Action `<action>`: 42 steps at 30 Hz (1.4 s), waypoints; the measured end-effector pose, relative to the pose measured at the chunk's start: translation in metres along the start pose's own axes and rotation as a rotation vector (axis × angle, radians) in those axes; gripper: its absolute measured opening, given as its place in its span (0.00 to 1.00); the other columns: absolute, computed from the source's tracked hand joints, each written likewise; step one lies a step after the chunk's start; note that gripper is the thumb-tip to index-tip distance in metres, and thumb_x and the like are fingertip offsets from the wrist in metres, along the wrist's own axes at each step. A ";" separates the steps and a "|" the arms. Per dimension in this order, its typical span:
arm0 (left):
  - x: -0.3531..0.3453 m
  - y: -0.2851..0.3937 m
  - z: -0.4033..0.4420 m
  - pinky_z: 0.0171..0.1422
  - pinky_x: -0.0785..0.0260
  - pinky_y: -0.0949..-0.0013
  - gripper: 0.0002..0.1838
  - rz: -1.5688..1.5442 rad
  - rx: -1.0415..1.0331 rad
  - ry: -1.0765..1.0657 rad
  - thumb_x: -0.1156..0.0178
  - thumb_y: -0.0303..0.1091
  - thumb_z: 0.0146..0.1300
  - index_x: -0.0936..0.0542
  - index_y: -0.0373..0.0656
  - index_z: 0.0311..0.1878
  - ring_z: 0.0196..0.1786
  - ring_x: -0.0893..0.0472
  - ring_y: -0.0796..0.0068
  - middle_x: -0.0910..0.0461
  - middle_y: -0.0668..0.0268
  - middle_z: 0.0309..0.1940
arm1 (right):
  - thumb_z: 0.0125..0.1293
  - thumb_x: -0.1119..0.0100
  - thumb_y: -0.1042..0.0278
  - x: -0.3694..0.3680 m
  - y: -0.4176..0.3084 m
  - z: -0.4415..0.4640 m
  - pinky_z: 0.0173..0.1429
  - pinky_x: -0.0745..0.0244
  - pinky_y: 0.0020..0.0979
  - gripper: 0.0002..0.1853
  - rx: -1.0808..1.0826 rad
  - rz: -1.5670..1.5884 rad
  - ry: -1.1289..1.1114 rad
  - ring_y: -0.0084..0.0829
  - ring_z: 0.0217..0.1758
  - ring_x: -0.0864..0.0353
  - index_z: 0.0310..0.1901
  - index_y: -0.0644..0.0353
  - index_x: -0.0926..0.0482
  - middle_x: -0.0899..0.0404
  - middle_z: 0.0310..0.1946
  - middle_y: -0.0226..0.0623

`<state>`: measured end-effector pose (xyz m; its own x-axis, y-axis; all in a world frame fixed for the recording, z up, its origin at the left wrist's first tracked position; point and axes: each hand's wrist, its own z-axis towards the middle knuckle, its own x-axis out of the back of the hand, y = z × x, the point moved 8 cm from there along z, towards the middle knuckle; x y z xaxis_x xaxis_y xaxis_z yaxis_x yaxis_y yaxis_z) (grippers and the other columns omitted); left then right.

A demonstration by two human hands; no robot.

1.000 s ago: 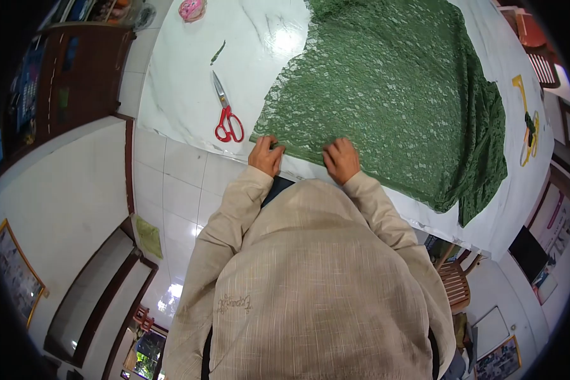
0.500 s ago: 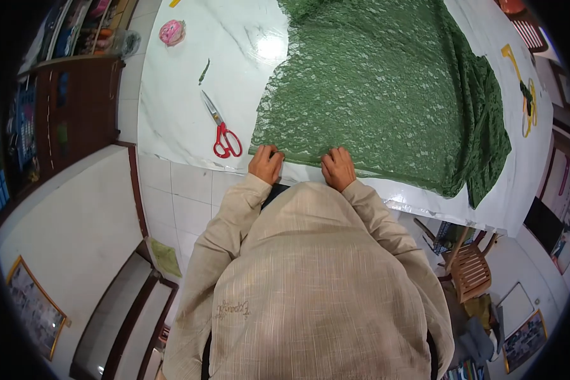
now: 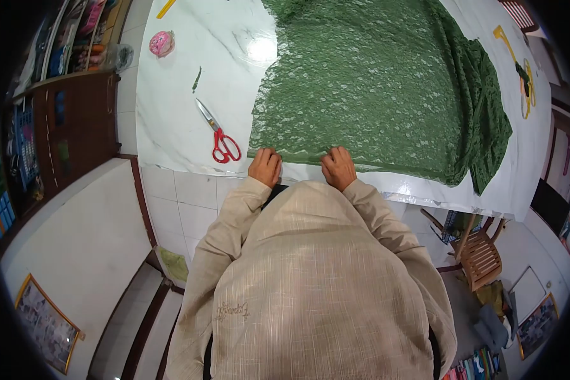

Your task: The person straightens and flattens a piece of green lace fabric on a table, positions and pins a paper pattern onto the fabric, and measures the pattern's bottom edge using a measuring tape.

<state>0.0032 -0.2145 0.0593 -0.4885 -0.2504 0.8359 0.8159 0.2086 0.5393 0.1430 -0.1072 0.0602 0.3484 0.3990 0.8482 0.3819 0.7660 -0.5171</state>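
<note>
Mostly white marble-patterned table (image 3: 171, 126), glossy, running beneath the green floral lace fabric (image 3: 361, 101) and out past its left, right and near edges. Lace spread fairly flat; right side bunched into loose folds. A narrow, plainer band follows its near edge. Slatted wooden chair (image 3: 481, 259) on the near side of the lace, toward its right end, beyond the table edge.

2 bare hands, both at the near edge of the lace. Left hand (image 3: 265, 167) close to the near left corner of the lace: fingers bent, bunched together on the band. Right hand (image 3: 339, 168) farther right along that edge: fingers curled and close together on the band, knuckles up. Cannot tell whether either thumb pinches cloth from below.

Red-handled scissors (image 3: 218, 136) lie left of the lace, apart from it, blades slightly parted, tips pointing away from the person. Yellow strip (image 3: 503, 39) right of the lace. Pink rounded pad (image 3: 161, 44) well left of it; exact kind unclear. Thin green scrap (image 3: 197, 79) left of the lace, just beyond the scissor tips.
</note>
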 end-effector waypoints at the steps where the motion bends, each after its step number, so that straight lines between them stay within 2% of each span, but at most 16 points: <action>1: 0.001 0.002 0.001 0.38 0.35 0.70 0.06 -0.006 -0.005 -0.002 0.44 0.27 0.51 0.27 0.42 0.34 0.37 0.30 0.65 0.30 0.63 0.36 | 0.50 0.46 0.74 0.002 0.002 -0.002 0.37 0.37 0.32 0.02 -0.006 -0.006 0.001 0.36 0.31 0.36 0.27 0.58 0.28 0.34 0.28 0.36; 5: 0.007 0.007 0.006 0.38 0.35 0.69 0.10 -0.025 0.017 0.002 0.44 0.27 0.51 0.25 0.43 0.39 0.35 0.29 0.64 0.30 0.64 0.35 | 0.51 0.44 0.73 0.023 0.025 -0.021 0.34 0.34 0.31 0.05 -0.128 0.068 0.071 0.36 0.30 0.31 0.32 0.57 0.25 0.29 0.28 0.35; 7: 0.008 0.010 0.009 0.38 0.35 0.69 0.12 -0.040 0.040 -0.011 0.44 0.27 0.51 0.25 0.44 0.41 0.34 0.29 0.64 0.30 0.64 0.35 | 0.55 0.46 0.69 0.040 0.049 -0.039 0.30 0.31 0.34 0.05 -0.339 0.045 0.116 0.38 0.26 0.24 0.33 0.56 0.25 0.23 0.24 0.35; 8: 0.007 0.011 0.011 0.37 0.35 0.69 0.13 -0.048 0.069 -0.021 0.44 0.27 0.51 0.25 0.45 0.43 0.33 0.29 0.64 0.30 0.64 0.35 | 0.55 0.46 0.69 0.049 0.056 -0.047 0.30 0.31 0.34 0.05 -0.347 0.034 0.117 0.38 0.26 0.24 0.33 0.56 0.25 0.23 0.24 0.35; 10: 0.003 0.012 0.013 0.36 0.35 0.68 0.17 -0.061 0.127 -0.040 0.44 0.27 0.51 0.24 0.47 0.46 0.32 0.29 0.64 0.30 0.64 0.34 | 0.56 0.46 0.67 0.063 0.089 -0.072 0.23 0.33 0.38 0.07 -0.645 -0.039 0.035 0.40 0.20 0.24 0.37 0.52 0.24 0.23 0.19 0.37; 16: -0.016 0.015 0.003 0.34 0.35 0.67 0.21 0.120 0.147 -0.178 0.45 0.26 0.51 0.24 0.52 0.50 0.29 0.29 0.63 0.30 0.65 0.33 | 0.56 0.46 0.66 0.081 0.122 -0.118 0.19 0.36 0.39 0.08 -0.624 -0.272 -0.053 0.40 0.13 0.27 0.39 0.49 0.25 0.26 0.14 0.36; 20: -0.023 0.010 -0.003 0.34 0.35 0.66 0.20 0.140 0.175 -0.142 0.45 0.26 0.51 0.23 0.53 0.49 0.29 0.29 0.63 0.30 0.65 0.32 | 0.56 0.47 0.65 0.077 0.115 -0.124 0.17 0.38 0.39 0.08 -0.432 -0.253 0.025 0.40 0.12 0.28 0.39 0.49 0.26 0.27 0.13 0.35; 31: -0.050 0.070 -0.001 0.34 0.34 0.69 0.18 0.108 0.140 -0.108 0.45 0.26 0.51 0.22 0.50 0.48 0.30 0.28 0.66 0.29 0.66 0.31 | 0.56 0.47 0.65 0.059 0.115 -0.089 0.18 0.39 0.39 0.06 -0.339 -0.284 -0.077 0.41 0.14 0.28 0.36 0.51 0.28 0.26 0.14 0.35; 42: -0.049 0.069 -0.010 0.37 0.34 0.68 0.19 0.131 0.267 -0.051 0.45 0.27 0.53 0.23 0.53 0.50 0.32 0.28 0.65 0.29 0.65 0.33 | 0.55 0.47 0.66 0.059 0.114 -0.094 0.21 0.39 0.39 0.05 -0.312 -0.222 -0.067 0.42 0.17 0.27 0.34 0.52 0.30 0.25 0.15 0.35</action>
<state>0.0863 -0.1974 0.0543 -0.4049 -0.1582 0.9006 0.7664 0.4785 0.4286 0.2874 -0.0437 0.0410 0.1749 0.2810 0.9436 0.6871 0.6516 -0.3214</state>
